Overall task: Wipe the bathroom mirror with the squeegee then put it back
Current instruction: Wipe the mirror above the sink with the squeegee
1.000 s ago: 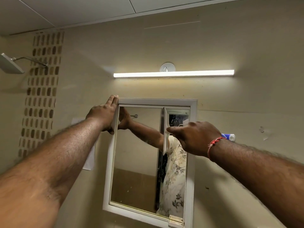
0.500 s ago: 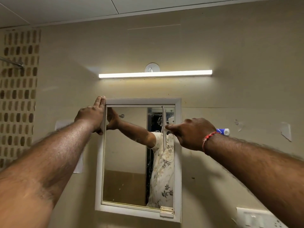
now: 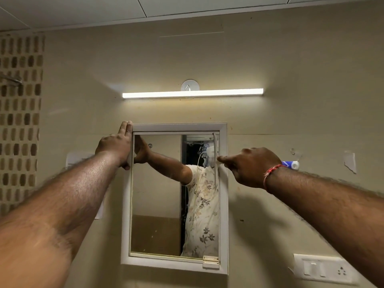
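A white-framed mirror [image 3: 158, 194] hangs on the beige wall. My right hand [image 3: 249, 167] is shut on the squeegee, whose blue-and-white handle end [image 3: 291, 164] sticks out behind my wrist. The squeegee's blade [image 3: 216, 161] stands upright against the glass at the mirror's upper right edge. My left hand [image 3: 116, 145] lies flat with straight fingers against the frame's upper left corner and holds nothing. The glass reflects my arms and a floral shirt.
A lit tube light [image 3: 192, 93] runs above the mirror. A white switch plate [image 3: 324, 269] sits on the wall at lower right. A patterned tile strip [image 3: 19, 121] and part of a shower arm [image 3: 11, 79] are at the left.
The squeegee blade has slid right across the glass, from the middle of the mirror to its right edge. My left hand stays on the frame corner. The view has shifted.
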Demonstrator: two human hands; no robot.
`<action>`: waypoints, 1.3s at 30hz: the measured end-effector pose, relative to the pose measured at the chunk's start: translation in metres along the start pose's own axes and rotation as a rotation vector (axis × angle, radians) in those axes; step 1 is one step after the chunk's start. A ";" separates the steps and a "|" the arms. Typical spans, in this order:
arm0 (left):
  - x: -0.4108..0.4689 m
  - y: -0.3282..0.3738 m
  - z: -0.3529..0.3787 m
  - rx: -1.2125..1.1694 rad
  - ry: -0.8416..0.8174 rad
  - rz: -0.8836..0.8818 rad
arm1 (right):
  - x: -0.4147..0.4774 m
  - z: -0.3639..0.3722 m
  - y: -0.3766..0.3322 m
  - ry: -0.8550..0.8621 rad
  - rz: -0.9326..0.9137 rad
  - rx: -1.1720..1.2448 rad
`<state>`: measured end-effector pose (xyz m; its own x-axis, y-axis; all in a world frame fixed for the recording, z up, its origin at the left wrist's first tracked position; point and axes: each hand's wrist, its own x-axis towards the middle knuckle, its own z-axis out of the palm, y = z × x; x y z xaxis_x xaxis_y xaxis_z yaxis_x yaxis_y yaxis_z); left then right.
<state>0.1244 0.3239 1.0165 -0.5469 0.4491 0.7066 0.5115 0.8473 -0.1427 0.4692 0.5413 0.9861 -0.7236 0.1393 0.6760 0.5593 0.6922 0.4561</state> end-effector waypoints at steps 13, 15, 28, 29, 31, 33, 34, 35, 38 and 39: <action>0.000 -0.009 0.012 0.033 0.031 0.057 | -0.006 0.006 0.000 0.005 0.060 -0.028; -0.006 -0.009 0.020 0.048 0.021 0.067 | -0.007 0.007 0.000 0.017 0.045 -0.038; -0.038 -0.007 0.060 -0.054 0.015 0.089 | 0.042 0.048 -0.132 0.212 -0.230 0.148; -0.039 -0.007 0.063 -0.044 0.010 0.096 | 0.050 0.053 -0.143 0.212 -0.239 0.179; -0.041 -0.006 0.068 -0.014 0.002 0.100 | 0.064 0.059 -0.166 0.200 -0.252 0.208; -0.042 -0.004 0.074 0.012 0.015 0.103 | 0.074 0.064 -0.185 0.200 -0.260 0.208; -0.042 -0.004 0.076 0.022 0.020 0.105 | 0.078 0.065 -0.192 0.201 -0.262 0.205; -0.042 -0.004 0.078 0.025 0.022 0.107 | 0.081 0.063 -0.198 0.196 -0.265 0.201; -0.041 -0.002 0.083 0.041 0.018 0.101 | 0.089 0.067 -0.209 0.184 -0.259 0.220; -0.041 -0.001 0.085 0.050 0.017 0.097 | 0.092 0.070 -0.212 0.180 -0.256 0.234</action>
<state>0.0895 0.3287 0.9287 -0.4847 0.5249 0.6997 0.5272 0.8136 -0.2452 0.2558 0.4566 0.9112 -0.7337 -0.1704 0.6578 0.2478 0.8343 0.4925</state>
